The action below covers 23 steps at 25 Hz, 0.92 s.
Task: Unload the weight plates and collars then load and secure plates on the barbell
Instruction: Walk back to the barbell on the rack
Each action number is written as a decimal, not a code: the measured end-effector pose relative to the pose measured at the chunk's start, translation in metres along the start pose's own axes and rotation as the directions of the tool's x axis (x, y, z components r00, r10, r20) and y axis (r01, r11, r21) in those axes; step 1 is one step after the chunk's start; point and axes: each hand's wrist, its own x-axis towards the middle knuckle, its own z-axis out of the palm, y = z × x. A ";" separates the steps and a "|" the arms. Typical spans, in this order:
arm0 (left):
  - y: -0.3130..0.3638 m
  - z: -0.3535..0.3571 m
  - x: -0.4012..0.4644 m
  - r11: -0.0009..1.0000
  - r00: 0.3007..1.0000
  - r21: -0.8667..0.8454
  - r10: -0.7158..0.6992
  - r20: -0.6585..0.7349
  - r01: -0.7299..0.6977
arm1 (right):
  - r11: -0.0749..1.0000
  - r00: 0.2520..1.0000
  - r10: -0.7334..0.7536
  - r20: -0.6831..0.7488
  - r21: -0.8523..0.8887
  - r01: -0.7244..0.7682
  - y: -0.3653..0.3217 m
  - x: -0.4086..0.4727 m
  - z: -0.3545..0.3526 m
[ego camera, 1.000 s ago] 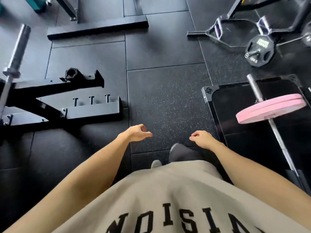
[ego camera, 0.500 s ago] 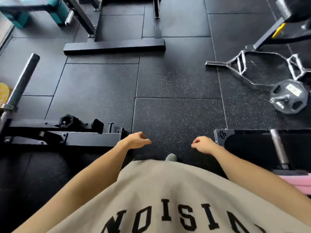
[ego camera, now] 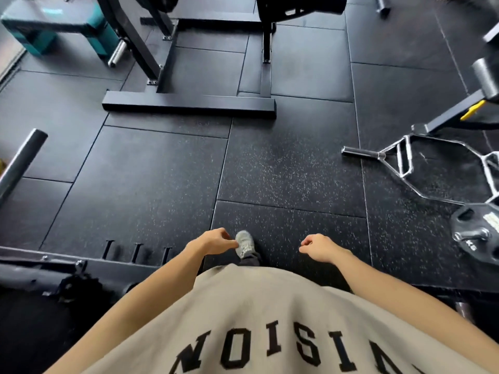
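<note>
My left hand and my right hand hang in front of my beige shirt, fingers loosely curled, nothing in either. A bare steel barbell sleeve juts in from the left edge. Below it a black collar lies on the black rack base at lower left. A black weight plate on a short sleeve lies at the right edge. The pink plates and their bar are out of view.
A chrome hex bar lies on the black rubber floor to the right. A black machine frame stands ahead, with a teal box at far left. My grey shoe is between my hands.
The view has tilted up and moved forward: the pink plates and platform slid out of the bottom right, and the machine frame ahead came closer. Both hands kept their curled pose.
</note>
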 end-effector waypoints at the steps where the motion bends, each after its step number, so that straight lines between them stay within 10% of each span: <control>1: 0.008 -0.027 0.018 1.000 1.000 0.000 0.006 -0.001 -0.006 | 1.000 1.000 0.011 -0.012 -0.012 -0.011 -0.014 0.017 -0.023; 7: 0.051 -0.180 0.098 0.999 0.996 -0.019 0.045 -0.078 -0.046 | 0.999 0.990 -0.011 -0.139 0.034 0.016 -0.110 0.109 -0.153; 23: 0.068 -0.462 0.262 0.886 0.950 -0.432 -0.261 -0.169 0.167 | 0.895 0.966 -0.241 0.097 -0.364 0.260 -0.398 0.385 -0.390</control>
